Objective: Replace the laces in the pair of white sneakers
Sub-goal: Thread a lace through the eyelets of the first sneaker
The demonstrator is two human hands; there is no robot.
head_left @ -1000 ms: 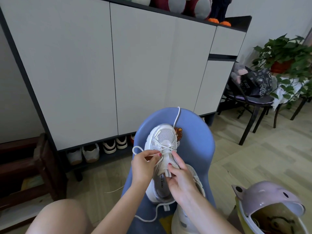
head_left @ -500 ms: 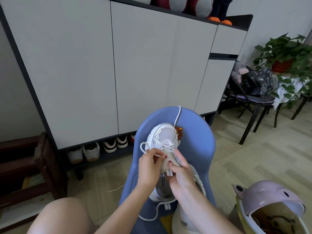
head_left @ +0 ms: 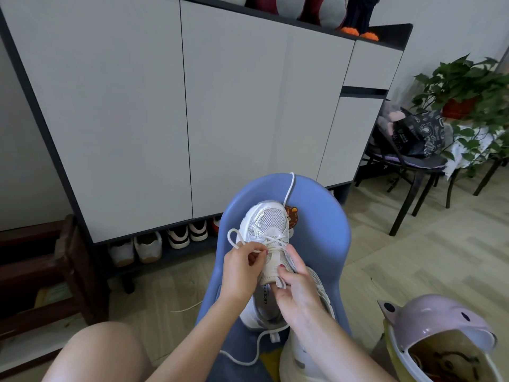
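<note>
On the blue chair [head_left: 316, 244], a white sneaker [head_left: 268, 230] is being kept with its toe pointing away toward the chair's far edge, long axis running front to back. Its lace [head_left: 237, 238] is being pinched by the left hand [head_left: 242, 271] at the shoe's left side, nearest the eyelets. The tongue is being gripped by the right hand [head_left: 297, 293].

White sneaker [head_left: 268, 230] under our fingers
Toe points away from our grip; its white lace [head_left: 249, 244] loops left of the pinch.
</note>
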